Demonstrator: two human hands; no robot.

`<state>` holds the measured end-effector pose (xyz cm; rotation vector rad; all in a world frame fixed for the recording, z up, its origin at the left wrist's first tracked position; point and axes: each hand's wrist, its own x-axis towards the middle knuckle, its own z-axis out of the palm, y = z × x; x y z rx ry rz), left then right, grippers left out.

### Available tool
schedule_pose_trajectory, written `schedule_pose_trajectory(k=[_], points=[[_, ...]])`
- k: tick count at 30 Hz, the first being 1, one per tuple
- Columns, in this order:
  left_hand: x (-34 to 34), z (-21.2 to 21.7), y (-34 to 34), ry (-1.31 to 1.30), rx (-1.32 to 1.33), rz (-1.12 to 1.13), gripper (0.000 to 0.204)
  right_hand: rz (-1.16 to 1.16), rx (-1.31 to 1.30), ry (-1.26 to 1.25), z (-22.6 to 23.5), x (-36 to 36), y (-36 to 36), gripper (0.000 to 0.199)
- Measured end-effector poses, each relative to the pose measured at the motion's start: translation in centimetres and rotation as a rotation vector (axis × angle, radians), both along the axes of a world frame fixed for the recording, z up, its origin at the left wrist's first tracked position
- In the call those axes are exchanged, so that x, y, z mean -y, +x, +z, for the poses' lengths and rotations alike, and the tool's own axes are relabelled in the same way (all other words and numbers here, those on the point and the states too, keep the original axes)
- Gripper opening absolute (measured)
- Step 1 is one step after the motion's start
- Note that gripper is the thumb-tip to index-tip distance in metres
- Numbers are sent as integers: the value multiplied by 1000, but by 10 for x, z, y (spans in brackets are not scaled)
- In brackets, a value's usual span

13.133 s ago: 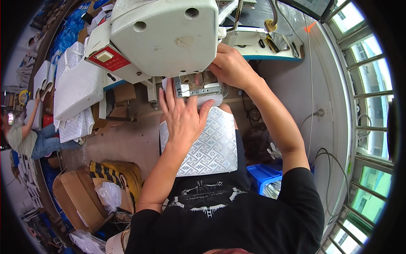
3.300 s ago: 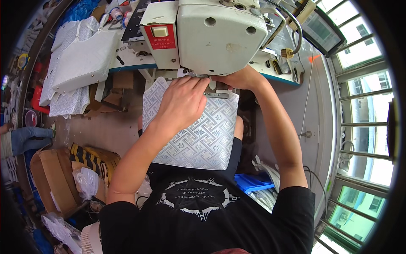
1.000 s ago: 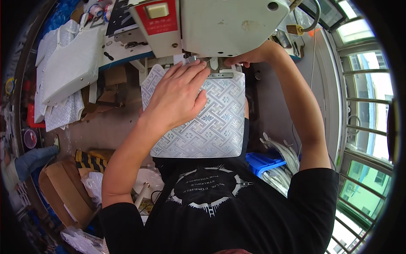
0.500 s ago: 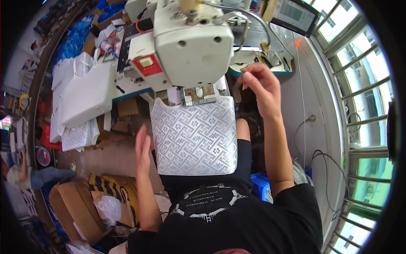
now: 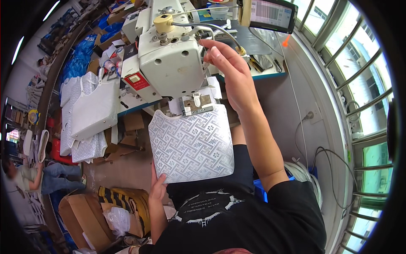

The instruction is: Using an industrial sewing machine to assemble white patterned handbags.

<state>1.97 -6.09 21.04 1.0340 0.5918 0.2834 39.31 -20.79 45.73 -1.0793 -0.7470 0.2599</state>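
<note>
A white-silver patterned bag panel (image 5: 192,146) with a curved cut-out in its top edge hangs from the metal plate under the head of a white sewing machine (image 5: 171,63). At its lower left corner, my left hand (image 5: 158,186) grips the edge, thumb on top and fingers partly hidden behind. My right hand (image 5: 232,70) is raised at the right side of the machine head, beside the thread guides. Its thumb and forefinger are drawn together; anything between them is too small to make out.
White handbags and patterned pieces (image 5: 93,108) are piled on the left of the machine table. Below stand a cardboard box (image 5: 82,216) and a black-and-yellow striped bundle (image 5: 127,201). A screen (image 5: 272,15) is at upper right, barred windows beyond. Another person (image 5: 31,178) stands far left.
My right hand has moved up and left to the side of the machine head. My left hand has come down from beside the panel and taken its lower left corner. The panel has tilted slightly.
</note>
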Motion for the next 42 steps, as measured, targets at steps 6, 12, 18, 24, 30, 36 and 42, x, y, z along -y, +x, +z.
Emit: schedule_pose_trajectory(k=[6,12,18,24,30,36,42], points=[[7,6,1,48,38,-25,87,189,272,237,-64,14,20,46],[8,9,1,4,15,-5,87,169,529,49,-39,36,20,41],[15,15,9,48,22,27,87,106,165,121,-112,52,23,35],[28,36,18,3,29,45,100,-148,-52,-514,-161,48,7,31],[47,40,18,379,106,-9,115,-9,-33,-532,-195,75,16,33],[61,40,19,419,74,-15,124,-45,-109,-448,-226,73,28,43],[66,43,25,473,78,-20,125,-80,-63,-520,-221,55,41,47]])
